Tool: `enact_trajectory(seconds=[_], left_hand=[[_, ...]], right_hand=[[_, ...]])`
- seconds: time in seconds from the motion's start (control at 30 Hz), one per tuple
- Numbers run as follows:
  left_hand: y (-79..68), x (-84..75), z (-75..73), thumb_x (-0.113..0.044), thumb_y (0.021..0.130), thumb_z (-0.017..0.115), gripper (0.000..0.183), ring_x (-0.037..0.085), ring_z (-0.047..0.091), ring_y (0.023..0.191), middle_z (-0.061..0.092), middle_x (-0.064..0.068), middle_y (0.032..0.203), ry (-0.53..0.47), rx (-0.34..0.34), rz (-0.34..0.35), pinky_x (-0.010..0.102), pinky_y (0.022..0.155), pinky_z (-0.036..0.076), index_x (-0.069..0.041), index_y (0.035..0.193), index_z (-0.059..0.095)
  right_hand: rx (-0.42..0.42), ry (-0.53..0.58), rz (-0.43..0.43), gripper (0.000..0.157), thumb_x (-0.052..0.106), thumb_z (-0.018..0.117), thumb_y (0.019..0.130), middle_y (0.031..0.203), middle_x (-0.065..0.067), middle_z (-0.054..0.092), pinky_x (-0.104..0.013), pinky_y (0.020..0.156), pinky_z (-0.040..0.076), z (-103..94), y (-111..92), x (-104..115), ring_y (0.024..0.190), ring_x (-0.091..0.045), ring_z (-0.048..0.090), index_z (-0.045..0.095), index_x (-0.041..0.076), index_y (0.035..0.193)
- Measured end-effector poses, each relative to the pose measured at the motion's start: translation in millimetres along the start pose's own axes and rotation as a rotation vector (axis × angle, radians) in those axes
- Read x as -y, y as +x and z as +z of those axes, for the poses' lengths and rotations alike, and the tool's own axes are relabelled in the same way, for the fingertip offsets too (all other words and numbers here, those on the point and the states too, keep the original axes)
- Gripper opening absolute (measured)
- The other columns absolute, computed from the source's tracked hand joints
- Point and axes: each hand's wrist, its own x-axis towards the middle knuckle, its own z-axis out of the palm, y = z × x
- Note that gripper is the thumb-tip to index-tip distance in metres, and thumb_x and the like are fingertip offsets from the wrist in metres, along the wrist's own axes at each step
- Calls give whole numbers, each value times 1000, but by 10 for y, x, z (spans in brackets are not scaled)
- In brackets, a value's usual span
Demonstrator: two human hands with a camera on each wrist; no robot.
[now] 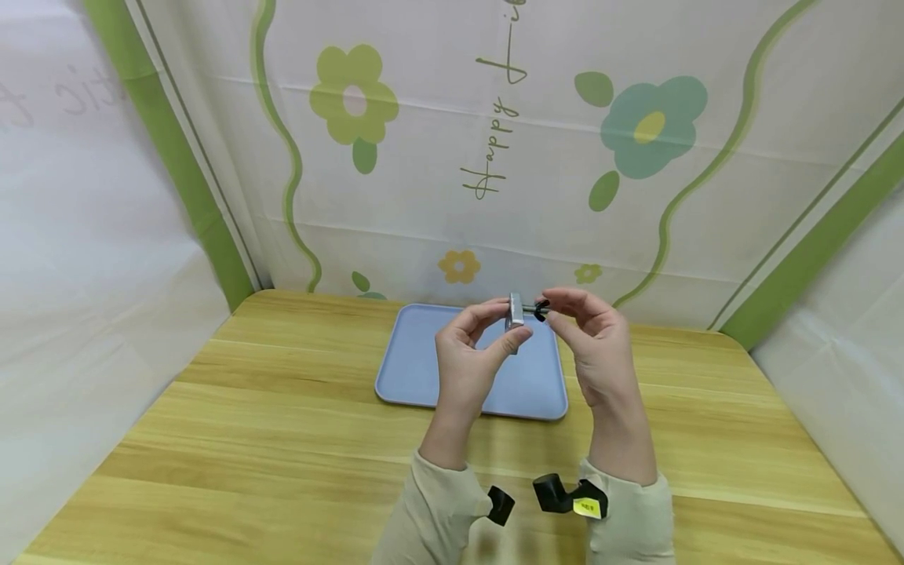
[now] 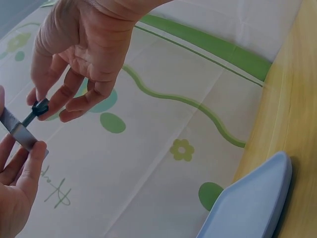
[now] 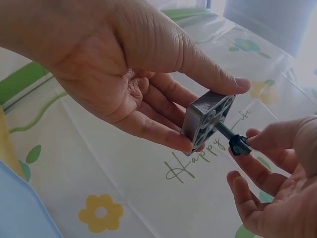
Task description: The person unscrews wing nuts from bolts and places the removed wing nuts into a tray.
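My left hand (image 1: 468,353) holds a small square grey metal block (image 3: 202,116) by its edges, thumb on one side and fingers on the other. The block's ribbed, hollowed face shows in the right wrist view. A threaded bolt (image 3: 225,130) sticks out from the middle of that face, towards my right hand (image 1: 599,341). Near the bolt's free end sits a dark nut (image 3: 239,145), which my right thumb and fingertips pinch. Both hands are raised above the blue tray in the head view.
A shallow light blue tray (image 1: 410,353) lies on the wood-grain table (image 1: 282,439) under my hands. White curtains (image 1: 424,204) with printed flowers and green bands stand behind the table and at both sides. A black wrist mount (image 1: 554,493) is on my right sleeve.
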Motion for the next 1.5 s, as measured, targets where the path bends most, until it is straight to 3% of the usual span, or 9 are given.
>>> enact_trajectory(seconds=[0.13, 0.3, 0.67, 0.9, 1.13, 1.5], left_hand=[[1, -3, 0, -6, 81, 82, 32, 18, 65, 117, 69, 11, 121, 3, -5, -2, 26, 76, 62, 2, 109, 70], [-1, -7, -3, -5, 81, 81, 32, 17, 65, 117, 69, 11, 122, 15, -4, 0, 26, 78, 62, 2, 109, 69], [5, -9, 3, -6, 81, 82, 32, 18, 64, 118, 68, 11, 123, 0, 4, 1, 28, 78, 63, 2, 110, 69], [8, -15, 3, -7, 80, 82, 32, 19, 65, 118, 68, 12, 122, 3, 0, 10, 29, 79, 62, 2, 109, 70], [4, -12, 1, -6, 80, 82, 32, 20, 65, 117, 69, 13, 122, 1, -1, 17, 28, 77, 63, 2, 109, 70], [-4, -5, 4, -6, 81, 82, 32, 20, 64, 117, 68, 12, 122, 5, 6, 9, 27, 78, 62, 2, 109, 70]], right_hand=[[-91, 70, 40, 22, -4, 59, 96, 93, 2, 69, -21, 76, 52, -6, 8, 23, 90, -12, 62, 73, 12, 97], [-185, 62, 119, 19, 5, 59, 99, 77, 1, 65, -25, 69, 48, -17, 12, 44, 77, -13, 60, 73, 12, 88], [-125, 6, 159, 20, 14, 61, 100, 68, 3, 68, -22, 63, 48, 4, 21, 37, 70, -11, 64, 74, 16, 85], [-123, 38, 165, 23, 8, 66, 96, 74, 3, 72, -18, 70, 58, 29, 30, 35, 69, -8, 67, 79, 17, 80], [-87, 61, 174, 21, 4, 67, 94, 80, 3, 75, -18, 79, 59, 37, 11, 44, 78, -7, 71, 80, 17, 83], [-9, 0, 55, 26, -9, 64, 91, 94, 6, 72, -16, 79, 56, 7, 7, -4, 87, -8, 63, 76, 13, 100]])
